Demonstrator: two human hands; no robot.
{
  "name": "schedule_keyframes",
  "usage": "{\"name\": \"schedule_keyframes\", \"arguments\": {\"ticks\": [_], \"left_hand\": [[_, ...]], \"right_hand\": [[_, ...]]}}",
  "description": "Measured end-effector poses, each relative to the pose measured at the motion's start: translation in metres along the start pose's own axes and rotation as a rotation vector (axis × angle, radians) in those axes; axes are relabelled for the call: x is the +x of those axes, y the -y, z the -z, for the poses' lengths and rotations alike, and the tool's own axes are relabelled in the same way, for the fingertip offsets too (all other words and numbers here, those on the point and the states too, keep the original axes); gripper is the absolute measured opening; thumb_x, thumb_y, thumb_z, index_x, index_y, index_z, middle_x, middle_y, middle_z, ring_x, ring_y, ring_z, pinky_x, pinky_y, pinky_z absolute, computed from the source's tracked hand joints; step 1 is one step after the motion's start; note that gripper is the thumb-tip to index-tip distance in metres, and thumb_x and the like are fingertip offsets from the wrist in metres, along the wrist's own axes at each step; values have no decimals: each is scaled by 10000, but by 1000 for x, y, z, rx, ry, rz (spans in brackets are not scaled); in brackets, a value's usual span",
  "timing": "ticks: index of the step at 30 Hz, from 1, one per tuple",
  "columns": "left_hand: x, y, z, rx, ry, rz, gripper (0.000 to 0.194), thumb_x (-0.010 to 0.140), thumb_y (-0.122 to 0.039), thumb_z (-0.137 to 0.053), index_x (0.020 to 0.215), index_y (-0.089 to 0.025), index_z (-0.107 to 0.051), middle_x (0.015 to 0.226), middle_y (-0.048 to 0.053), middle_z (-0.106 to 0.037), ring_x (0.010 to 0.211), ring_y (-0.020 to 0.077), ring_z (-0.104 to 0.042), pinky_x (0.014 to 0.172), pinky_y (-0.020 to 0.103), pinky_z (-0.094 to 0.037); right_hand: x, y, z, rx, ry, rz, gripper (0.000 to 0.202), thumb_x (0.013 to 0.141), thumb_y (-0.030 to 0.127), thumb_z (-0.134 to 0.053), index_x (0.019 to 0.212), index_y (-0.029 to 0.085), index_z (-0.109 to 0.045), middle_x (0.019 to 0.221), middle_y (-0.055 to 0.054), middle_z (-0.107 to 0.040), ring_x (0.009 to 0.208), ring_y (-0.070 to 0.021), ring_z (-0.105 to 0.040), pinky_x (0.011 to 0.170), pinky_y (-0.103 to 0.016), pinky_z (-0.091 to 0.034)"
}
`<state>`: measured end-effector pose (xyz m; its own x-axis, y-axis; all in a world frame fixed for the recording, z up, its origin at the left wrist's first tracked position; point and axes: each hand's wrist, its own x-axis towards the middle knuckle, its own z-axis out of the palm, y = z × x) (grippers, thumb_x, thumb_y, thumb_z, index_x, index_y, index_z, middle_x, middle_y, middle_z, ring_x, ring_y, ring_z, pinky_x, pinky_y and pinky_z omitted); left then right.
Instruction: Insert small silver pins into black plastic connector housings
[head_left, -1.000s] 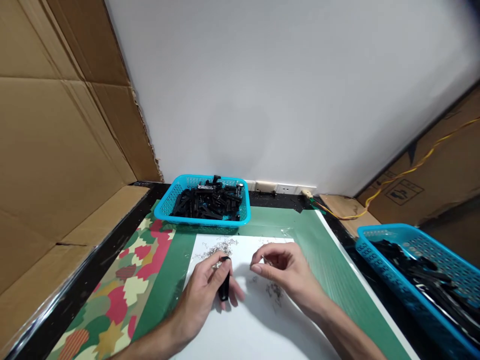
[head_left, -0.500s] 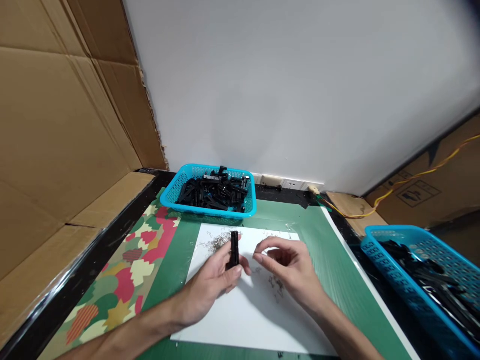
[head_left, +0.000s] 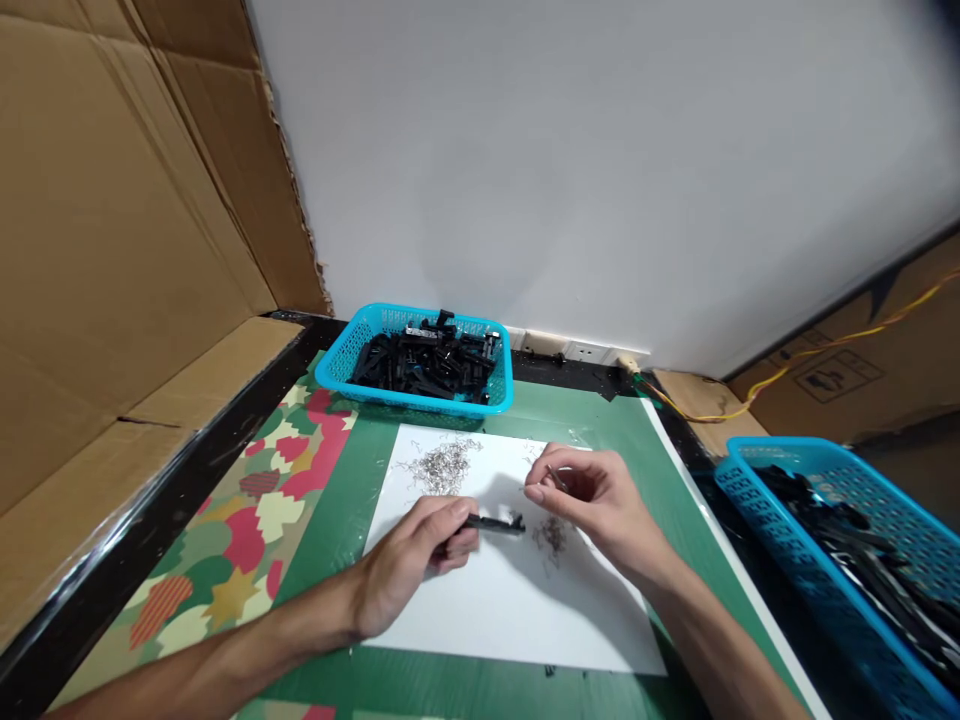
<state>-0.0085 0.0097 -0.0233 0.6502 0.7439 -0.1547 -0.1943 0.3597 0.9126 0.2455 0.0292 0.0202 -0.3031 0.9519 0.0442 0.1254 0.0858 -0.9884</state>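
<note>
The left hand (head_left: 427, 545) now grips a black part (head_left: 496, 524) between thumb and curled fingers, holding it almost level above the white sheet (head_left: 487, 620), its free end pointing towards the right; half a second ago the same part stood upright in that hand, with the fingers more spread. The right hand (head_left: 589, 490) keeps its pinch, thumb and forefinger closed on a thin piece (head_left: 556, 479), too small to make out; it sits just beyond the part's free end, the two apart. The larger heap of small metal pieces (head_left: 442, 466), partly covered by the left hand earlier, now shows whole; a smaller heap (head_left: 551, 536) lies below the right hand, near the part's tip.

White paper stretches from the hands to the sheet's near edge; past its right edge runs a broad strip of green mat (head_left: 675, 510), ending in a white border; the patterned covering (head_left: 255, 510) flanks the left side. A blue basket (head_left: 412, 402) of black pieces bounds the far end, close to the wall (head_left: 525, 200); a second basket (head_left: 814, 565), likewise loaded, stands beyond the white border, well apart from the right hand.
</note>
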Motion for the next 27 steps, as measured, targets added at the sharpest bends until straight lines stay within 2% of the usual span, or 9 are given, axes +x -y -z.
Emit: {"name": "schedule_keyframes", "arguments": {"ticks": [2, 4, 7, 9, 13, 18, 27], "left_hand": [[1, 2, 2, -144, 6, 48, 504, 973, -652, -608, 797, -194, -491, 663, -73, -286, 603, 107, -264, 590, 270, -226], [0, 4, 2, -204, -39, 118, 513, 916, -667, -640, 786, -182, -533, 617, -83, -277, 583, 107, -303, 587, 257, -235], [-5, 8, 0, -196, -128, 240, 545, 895, -703, -574, 783, -170, -580, 580, -35, -445, 586, 143, -475, 601, 265, -330], [-8, 12, -2, -171, -135, 293, 550, 916, -688, -510, 786, -162, -603, 592, 16, -562, 576, 161, -535, 591, 277, -363], [-10, 16, -8, -150, -64, 311, 542, 931, -649, -450, 804, -153, -629, 579, 50, -624, 509, 147, -515, 526, 261, -312], [-10, 17, -10, -183, -35, 319, 536, 907, -662, -446, 835, -160, -618, 593, 53, -637, 481, 130, -492, 498, 242, -269], [-9, 17, -12, -177, -77, 323, 519, 873, -657, -489, 816, -157, -618, 537, 21, -580, 453, 123, -454, 478, 233, -300]], "right_hand": [[-2, 4, -3, 5, 63, 6, 189, 867, 355, -896, 837, 183, -824, 770, -25, -631, 653, -128, -484, 577, -282, -337], [-4, 8, -11, 11, 103, 21, 173, 859, 348, -905, 835, 189, -842, 759, -28, -635, 668, -136, -501, 592, -286, -351], [-8, 11, -30, 41, 133, 39, 154, 854, 338, -912, 824, 197, -857, 740, -25, -637, 659, -129, -497, 591, -282, -355], [-10, 13, -42, 74, 140, 49, 152, 860, 344, -908, 831, 202, -863, 743, -27, -650, 654, -127, -499, 588, -277, -365], [-15, 13, -56, 104, 104, 58, 159, 862, 363, -903, 854, 209, -867, 730, -17, -625, 645, -124, -492, 569, -268, -364], [-18, 15, -62, 91, 61, 54, 186, 861, 382, -895, 836, 203, -854, 716, -4, -578, 604, -113, -476, 516, -249, -355], [-20, 18, -64, -22, 28, 152, 88, 872, 275, -876, 846, 197, -844, 716, -10, -606, 590, -104, -476, 489, -226, -341]]}}
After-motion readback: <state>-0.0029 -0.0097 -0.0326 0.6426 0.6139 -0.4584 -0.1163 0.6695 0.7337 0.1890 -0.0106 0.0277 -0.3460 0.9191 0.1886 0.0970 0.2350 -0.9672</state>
